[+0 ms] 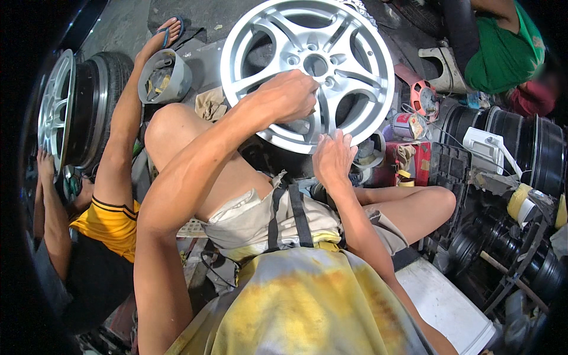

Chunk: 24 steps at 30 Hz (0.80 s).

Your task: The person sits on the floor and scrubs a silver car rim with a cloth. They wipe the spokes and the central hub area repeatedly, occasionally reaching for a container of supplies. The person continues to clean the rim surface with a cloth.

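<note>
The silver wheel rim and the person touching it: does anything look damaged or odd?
Nothing on the silver wheel rim stands out as broken. The oddest sight is the clothing: the pale shorts have a ragged-looking edge by the left thigh, and the shirt has uneven yellow-brown blotches, perhaps stains or dye.

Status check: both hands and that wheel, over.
Left hand curled over tyreless silver alloy wheel, grasp hidden. Right hand at near rim. Nothing visibly in the way.

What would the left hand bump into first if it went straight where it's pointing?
Probably the middle of the silver wheel, near its round centre hole. The left hand looks on or just over the wheel, but depth is unclear.
</note>
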Available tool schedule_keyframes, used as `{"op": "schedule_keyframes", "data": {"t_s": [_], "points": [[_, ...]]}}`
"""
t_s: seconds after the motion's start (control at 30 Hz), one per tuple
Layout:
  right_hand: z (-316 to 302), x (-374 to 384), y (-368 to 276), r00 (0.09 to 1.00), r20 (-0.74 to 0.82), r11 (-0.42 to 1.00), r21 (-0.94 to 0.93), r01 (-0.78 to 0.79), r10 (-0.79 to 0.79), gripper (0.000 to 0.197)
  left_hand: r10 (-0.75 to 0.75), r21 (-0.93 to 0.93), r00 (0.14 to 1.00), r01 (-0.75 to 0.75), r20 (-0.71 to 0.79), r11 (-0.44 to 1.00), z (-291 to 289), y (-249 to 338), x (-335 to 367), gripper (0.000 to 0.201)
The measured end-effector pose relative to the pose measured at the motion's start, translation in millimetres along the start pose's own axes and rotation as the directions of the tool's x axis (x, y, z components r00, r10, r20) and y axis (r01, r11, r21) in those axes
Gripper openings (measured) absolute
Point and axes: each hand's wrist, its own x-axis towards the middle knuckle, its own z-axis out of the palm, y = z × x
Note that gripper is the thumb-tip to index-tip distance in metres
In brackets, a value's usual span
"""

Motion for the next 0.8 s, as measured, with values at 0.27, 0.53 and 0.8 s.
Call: {"op": "schedule_keyframes", "data": {"t_s": [0.27, 0.53, 0.8], "points": [[-42.9, 20.6, 58.2, 0.993, -0.097, 0.957, 0.275, 0.087, -0.063, 0.039, -0.008, -0.039, 0.994, 0.004, -0.113, 0.999, 12.5, -1.3, 0.8, 0.021], [4.5, 2.5, 44.3, 0.927, -0.144, 0.938, -0.016, 0.347, -0.346, 0.023, 0.065, -0.077, 0.992, -0.073, -0.107, 0.994, 55.8, 2.5, 27.0, 0.019], [3.3, -6.3, 23.8, 0.988, -0.09, 0.989, 0.055, 0.134, -0.129, 0.031, 0.25, 0.44, 0.957, -0.291, 0.15, 0.85, 85.6, -30.4, 20.2, 0.033]]}}
